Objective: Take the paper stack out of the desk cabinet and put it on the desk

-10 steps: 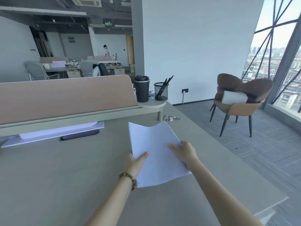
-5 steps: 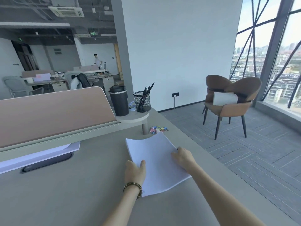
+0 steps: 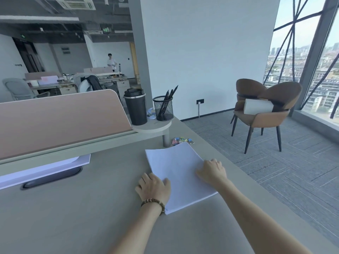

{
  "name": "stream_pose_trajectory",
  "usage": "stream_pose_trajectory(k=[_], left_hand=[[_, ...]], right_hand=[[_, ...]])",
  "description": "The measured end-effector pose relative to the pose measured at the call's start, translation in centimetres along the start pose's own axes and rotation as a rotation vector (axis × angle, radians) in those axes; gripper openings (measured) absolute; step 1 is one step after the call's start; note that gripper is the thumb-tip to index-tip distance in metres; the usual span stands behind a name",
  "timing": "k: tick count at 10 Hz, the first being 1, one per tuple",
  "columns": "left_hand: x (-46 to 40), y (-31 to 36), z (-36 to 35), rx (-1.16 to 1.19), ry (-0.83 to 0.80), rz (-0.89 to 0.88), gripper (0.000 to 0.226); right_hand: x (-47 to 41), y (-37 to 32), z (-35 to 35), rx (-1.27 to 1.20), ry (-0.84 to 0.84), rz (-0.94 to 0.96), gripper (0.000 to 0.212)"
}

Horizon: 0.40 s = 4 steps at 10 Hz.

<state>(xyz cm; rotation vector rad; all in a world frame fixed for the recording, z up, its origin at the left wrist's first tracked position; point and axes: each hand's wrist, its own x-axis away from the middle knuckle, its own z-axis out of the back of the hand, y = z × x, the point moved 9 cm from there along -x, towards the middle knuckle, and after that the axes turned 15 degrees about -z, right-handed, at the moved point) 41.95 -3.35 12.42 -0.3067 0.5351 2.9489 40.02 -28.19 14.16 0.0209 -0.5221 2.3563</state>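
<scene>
The white paper stack (image 3: 178, 173) lies on the grey desk (image 3: 82, 217), its far edge slightly curled up. My left hand (image 3: 154, 187) is at the stack's left edge with the thumb on top of the sheets and the fingers beside them. My right hand (image 3: 211, 171) grips the right edge, fingers curled over it. A beaded bracelet (image 3: 154, 203) circles my left wrist. The desk cabinet is out of view.
A pink divider panel (image 3: 60, 121) backs the desk, with a white board (image 3: 45, 171) under it. A black tumbler (image 3: 135, 107) and a mesh pen cup (image 3: 163, 108) stand on a small round shelf. Coloured clips (image 3: 181, 140) lie just beyond the stack. A brown chair (image 3: 264, 114) stands on the floor to the right.
The stack has come down from a raised, tilted hold to lie nearly flat on the desk. Both hands stay at its edges. My view has shifted left and up.
</scene>
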Motion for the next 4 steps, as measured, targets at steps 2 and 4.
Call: stream_pose_trajectory(k=[2,4], left_hand=[[0.2,-0.1,0.1,0.011,-0.009,-0.015,0.054],[1.6,0.9,3.4,0.136,0.093,-0.146,0.061]], right_hand=[[1.1,-0.7,1.2,0.077,0.174,0.082,0.048],[4.0,-1.4,2.7,-0.067,0.179,0.163,0.054]])
